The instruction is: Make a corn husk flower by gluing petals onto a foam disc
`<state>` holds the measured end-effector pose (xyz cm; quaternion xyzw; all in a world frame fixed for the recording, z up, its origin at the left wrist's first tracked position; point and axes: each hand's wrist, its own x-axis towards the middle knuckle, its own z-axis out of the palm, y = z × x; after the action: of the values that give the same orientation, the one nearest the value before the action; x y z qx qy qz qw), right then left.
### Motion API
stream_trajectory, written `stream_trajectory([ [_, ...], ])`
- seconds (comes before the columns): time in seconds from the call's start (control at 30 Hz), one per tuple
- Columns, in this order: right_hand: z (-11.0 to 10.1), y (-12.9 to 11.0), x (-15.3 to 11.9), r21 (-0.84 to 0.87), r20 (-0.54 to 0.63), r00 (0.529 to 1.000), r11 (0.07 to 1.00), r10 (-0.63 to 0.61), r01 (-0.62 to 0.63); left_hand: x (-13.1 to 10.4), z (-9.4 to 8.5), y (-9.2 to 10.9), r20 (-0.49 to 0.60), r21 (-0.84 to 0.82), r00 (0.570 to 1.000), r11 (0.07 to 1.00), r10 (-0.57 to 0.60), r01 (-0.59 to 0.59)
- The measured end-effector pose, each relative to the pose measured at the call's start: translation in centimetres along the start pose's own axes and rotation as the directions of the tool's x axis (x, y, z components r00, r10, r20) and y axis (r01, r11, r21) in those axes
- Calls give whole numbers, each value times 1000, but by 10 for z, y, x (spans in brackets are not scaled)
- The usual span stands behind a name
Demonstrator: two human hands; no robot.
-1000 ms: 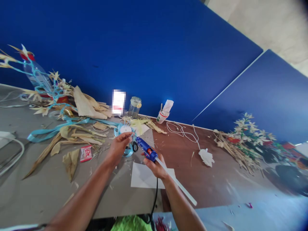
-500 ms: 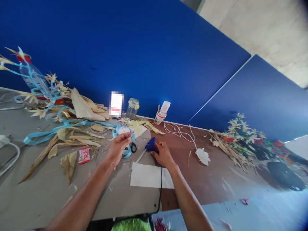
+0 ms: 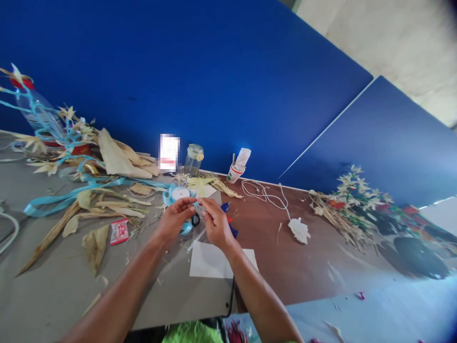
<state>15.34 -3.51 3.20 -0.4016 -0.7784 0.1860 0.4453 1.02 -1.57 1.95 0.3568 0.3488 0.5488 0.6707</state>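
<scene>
My left hand [image 3: 177, 217] is closed in a pinch over the middle of the table. My right hand [image 3: 215, 222] meets it fingertip to fingertip, its thumb and fingers also pinched. Something small and pale blue shows between the fingertips, too small to name. Right behind my right hand lies a blue glue gun [image 3: 233, 231], mostly hidden by it. A roll of light-blue ribbon [image 3: 180, 193] sits just beyond my left hand. The black handle of a pair of scissors [image 3: 195, 219] shows below the fingertips. White paper [image 3: 205, 262] lies under my right wrist.
Dried husks [image 3: 117, 162] and a loose blue ribbon [image 3: 53, 202] spread across the left. A jar [image 3: 193, 159] and a white cup [image 3: 234, 174] stand by the blue partition [image 3: 214, 85]. A white cable [image 3: 271, 197] and white flowers [image 3: 352, 186] lie rightward.
My right hand has let go of the glue gun and moved left to my left hand, fingertips together. The glue gun stays on the table. The view has shifted slightly.
</scene>
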Motion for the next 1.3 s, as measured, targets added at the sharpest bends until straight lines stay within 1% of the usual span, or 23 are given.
stream_trajectory([
  [0.1, -1, -1, -3, -231, 24, 998, 971, -60, 64, 1, 0, -1, -16, -10, 1000, 1000, -7, 7],
  [0.17, 0, -4, -4, -429, 63, 995, 898, -77, 96, 1, 0, -2, -10, -9, 1000, 1000, -9, 9],
  [0.23, 2, -6, -4, -584, 93, 993, 804, -66, 108, 2, -1, -4, -8, -10, 1000, 1000, -3, 3],
  [0.3, 4, -8, -3, -665, 110, 991, 736, -71, 126, 2, -2, -5, -15, -17, 1000, 1000, 1, -1],
  [0.37, 3, -9, -3, -682, 129, 987, 713, -98, 160, 1, -2, -4, -21, -31, 1000, 1000, -4, 3],
  [0.43, -4, -10, -1, -655, 107, 986, 737, -128, 167, 0, -2, -1, -26, -32, 1000, 999, -10, 9],
  [0.47, -9, -9, 0, -627, 55, 990, 767, -133, 138, -1, -2, 0, -25, -20, 1000, 1000, -12, 12],
  [0.53, -19, -7, 3, -506, -133, 987, 863, -89, 9, -3, -1, 3, -20, 18, 1000, 1000, -12, 12],
  [0.57, -23, -6, 4, -386, -231, 973, 920, -22, -71, -4, -1, 4, -13, 42, 1000, 999, -8, 8],
  [0.6, -26, -3, 5, -221, -296, 951, 963, 84, -154, -4, 0, 5, -6, 65, 1000, 998, -2, 2],
  [0.63, -27, 0, 7, -28, -310, 926, 971, 216, -236, -5, 1, 6, -1, 90, 1000, 996, 5, -4],
  [0.67, -28, 3, 8, 169, -262, 897, 932, 356, -321, -5, 2, 6, 0, 118, 1000, 993, 10, -10],
  [0.7, -27, 6, 9, 336, -169, 866, 854, 470, -398, -5, 3, 6, 0, 149, 1000, 989, 13, -13],
  [0.73, -25, 8, 10, 460, -58, 837, 758, 545, -462, -5, 4, 7, 1, 180, 1000, 984, 15, -15],
  [0.77, -23, 10, 11, 540, 40, 812, 671, 582, -507, -5, 5, 7, 5, 206, 1000, 978, 19, -19],
  [0.8, -21, 11, 11, 585, 110, 799, 611, 591, -533, -5, 5, 7, 14, 227, 1000, 974, 23, -26],
  [0.83, -19, 11, 12, 606, 154, 796, 580, 585, -544, -5, 6, 7, 26, 240, 999, 970, 30, -36],
  [0.87, -17, 11, 13, 610, 176, 800, 574, 574, -546, -5, 6, 7, 42, 246, 999, 968, 35, -44],
  [0.93, -12, 9, 15, 584, 189, 815, 604, 548, -542, -5, 6, 8, 68, 249, 997, 967, 35, -51],
  [1.0, -7, 6, 16, 541, 178, 831, 653, 526, -529, -5, 6, 8, 89, 256, 996, 966, 18, -41],
  [1.1, 1, 3, 18, 452, 92, 860, 749, 502, -485, -4, 5, 6, 110, 272, 994, 961, 13, -43],
  [1.2, 5, 2, 17, 258, -9, 887, 858, 463, -445, -3, 3, 3, 113, 291, 992, 953, 48, -79],
  [1.3, 1, 3, 16, 75, -68, 904, 906, 421, -417, -3, 2, 0, 112, 327, 991, 938, 79, -112],
])
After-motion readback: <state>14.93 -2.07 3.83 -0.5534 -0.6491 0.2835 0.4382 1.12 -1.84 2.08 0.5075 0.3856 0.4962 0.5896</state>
